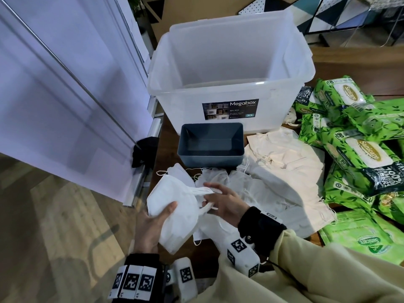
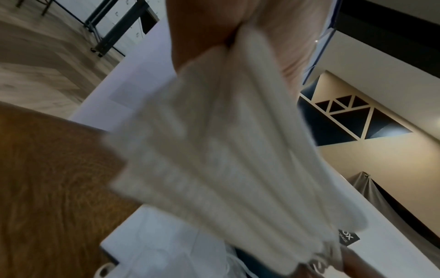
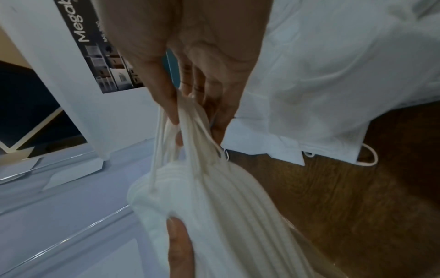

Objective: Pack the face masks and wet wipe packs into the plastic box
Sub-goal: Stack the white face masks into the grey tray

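Both hands' fingers clamp a stack of white masks [image 1: 172,215] before the "Megabox" box [image 1: 229,84] and "Sanicare" wipes [image 1: 358,154].

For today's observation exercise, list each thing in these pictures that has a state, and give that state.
Clear plastic Megabox storage box: lid off, looks empty.
Small grey-blue plastic bin: empty.
Stack of white face masks: held in both hands.
Left hand: gripping the stack.
Right hand: holding its ear loops.
Green wet wipe packs: piled unpacked.
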A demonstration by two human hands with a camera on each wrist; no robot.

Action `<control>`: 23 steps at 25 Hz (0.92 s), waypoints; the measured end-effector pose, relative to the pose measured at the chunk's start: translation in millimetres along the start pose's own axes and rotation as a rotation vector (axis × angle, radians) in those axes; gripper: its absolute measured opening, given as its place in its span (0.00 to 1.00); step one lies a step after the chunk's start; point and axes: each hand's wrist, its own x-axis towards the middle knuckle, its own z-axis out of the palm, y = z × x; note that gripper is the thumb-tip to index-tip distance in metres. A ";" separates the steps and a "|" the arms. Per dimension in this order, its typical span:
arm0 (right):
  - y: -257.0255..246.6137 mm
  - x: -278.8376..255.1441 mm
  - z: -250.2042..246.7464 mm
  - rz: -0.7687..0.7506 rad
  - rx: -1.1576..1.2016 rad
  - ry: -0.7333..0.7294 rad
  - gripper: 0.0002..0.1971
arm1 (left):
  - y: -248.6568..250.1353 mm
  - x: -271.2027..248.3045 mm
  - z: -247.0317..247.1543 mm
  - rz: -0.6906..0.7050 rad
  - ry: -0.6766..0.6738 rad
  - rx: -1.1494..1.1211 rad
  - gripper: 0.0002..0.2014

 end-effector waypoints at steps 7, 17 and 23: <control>-17.2 1.0 -31.5 -0.211 -0.570 0.048 0.14 | -2.8 7.3 -2.1 -0.079 0.036 0.001 0.11; -65.9 54.6 -98.2 -0.071 -1.631 0.552 0.18 | -8.9 10.8 -7.9 -0.069 0.085 -0.029 0.21; -112.1 26.8 -84.2 -0.297 -1.265 0.451 0.11 | -9.6 10.9 -10.4 -0.065 0.104 -0.031 0.21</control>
